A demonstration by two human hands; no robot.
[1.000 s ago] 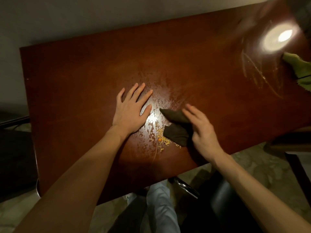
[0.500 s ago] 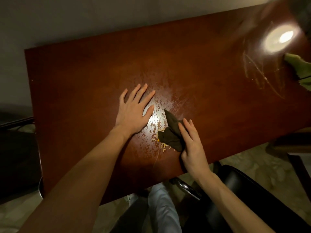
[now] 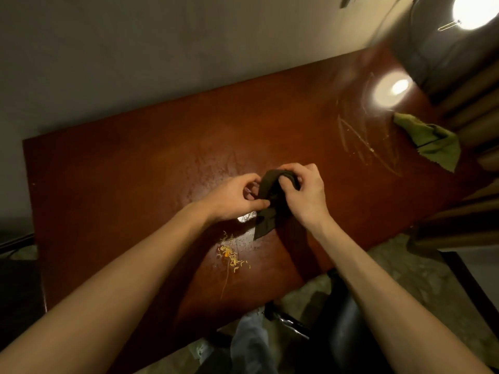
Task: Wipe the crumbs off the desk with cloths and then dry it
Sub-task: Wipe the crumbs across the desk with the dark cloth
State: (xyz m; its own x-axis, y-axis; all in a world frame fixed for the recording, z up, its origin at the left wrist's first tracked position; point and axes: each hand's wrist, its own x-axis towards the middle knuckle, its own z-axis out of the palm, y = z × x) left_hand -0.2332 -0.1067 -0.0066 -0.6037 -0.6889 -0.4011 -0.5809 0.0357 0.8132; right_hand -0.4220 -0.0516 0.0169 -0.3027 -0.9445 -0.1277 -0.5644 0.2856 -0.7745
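desk (image 3: 135, 184): both hands' grip on cloth (image 3: 266, 209)

I see two bare forearms, no sleeves | left hand (image 3: 232, 197), right hand (image 3: 305, 193): no rings or watch | light grey trouser leg (image 3: 251, 344) below

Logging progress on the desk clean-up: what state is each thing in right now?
Dark cloth: lifted, bunched, held by both hands.
Left hand: grip shut on dark cloth.
Right hand: grip shut on dark cloth.
Crumbs: still on desk.
Desk: smeared.
Green cloth: lying crumpled, untouched.
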